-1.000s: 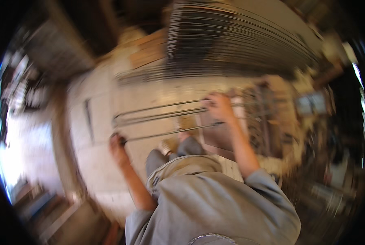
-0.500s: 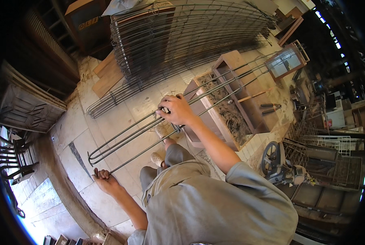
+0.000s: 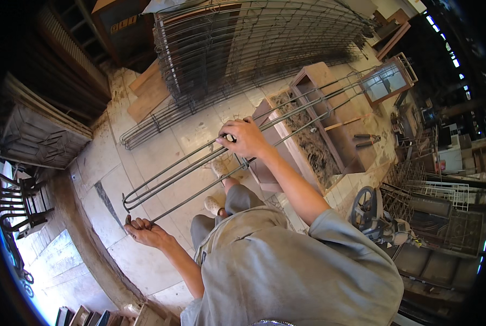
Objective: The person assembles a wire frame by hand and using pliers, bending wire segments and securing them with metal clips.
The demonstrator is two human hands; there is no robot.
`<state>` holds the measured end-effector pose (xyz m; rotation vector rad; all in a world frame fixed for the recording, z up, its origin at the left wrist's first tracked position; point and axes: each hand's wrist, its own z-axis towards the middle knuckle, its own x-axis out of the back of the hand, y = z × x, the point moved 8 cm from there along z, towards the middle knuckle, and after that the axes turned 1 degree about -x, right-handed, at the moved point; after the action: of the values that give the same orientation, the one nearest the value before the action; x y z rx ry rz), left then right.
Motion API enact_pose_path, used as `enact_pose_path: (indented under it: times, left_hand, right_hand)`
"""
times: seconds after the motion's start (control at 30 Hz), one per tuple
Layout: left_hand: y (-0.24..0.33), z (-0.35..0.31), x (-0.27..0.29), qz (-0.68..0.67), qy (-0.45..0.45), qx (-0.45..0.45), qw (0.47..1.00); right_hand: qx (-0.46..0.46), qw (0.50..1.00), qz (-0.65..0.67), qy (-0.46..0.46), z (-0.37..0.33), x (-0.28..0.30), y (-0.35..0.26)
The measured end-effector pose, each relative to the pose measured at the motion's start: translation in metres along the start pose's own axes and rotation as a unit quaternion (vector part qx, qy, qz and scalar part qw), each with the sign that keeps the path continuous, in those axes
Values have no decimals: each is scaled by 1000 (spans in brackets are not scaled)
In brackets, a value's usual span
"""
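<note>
A long, narrow cage of steel rebar (image 3: pixel 172 174) stretches from the lower left toward the upper right. My left hand (image 3: pixel 148 233) is closed around the hooked end of its nearest bar. Farther along, my right hand (image 3: pixel 244 138) grips the upper bars, its thumb and fingers curled around the steel. A tie or stirrup (image 3: pixel 245 163) joins the bars just below the right hand. The cage's far part passes over an open wooden box (image 3: pixel 330 163), and its far end lies near a small framed glass panel (image 3: pixel 384 81).
A large stack of rebar cages (image 3: pixel 264 38) stands at the back, with another cage (image 3: pixel 145 132) low on the tiled floor. Pliers with dark handles (image 3: pixel 367 139) rest by the box. A cut-off machine (image 3: pixel 365 209) stands right; a carved wooden door (image 3: pixel 42 133) and chair (image 3: pixel 17 204) stand left.
The whole view has shifted slightly, so the hands and cage appear a little higher and farther right. Both hands keep their grip on the rebar.
</note>
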<state>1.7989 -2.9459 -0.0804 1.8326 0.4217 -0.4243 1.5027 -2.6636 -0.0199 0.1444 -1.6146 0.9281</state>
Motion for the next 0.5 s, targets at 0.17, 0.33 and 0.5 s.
enact_pose_path:
  times: [0.17, 0.33, 0.5]
  left_hand:
    - [-13, 30, 33, -21, -47, 40, 998]
    - [-27, 22, 24, -113, -76, 211, 968]
    - [-24, 1, 23, -145, -6, 237, 961]
  right_hand:
    - [35, 998, 46, 5, 7, -4, -9]
    - [24, 997, 71, 21, -2, 2, -10]
    - [60, 997, -11, 48, -5, 5, -20]
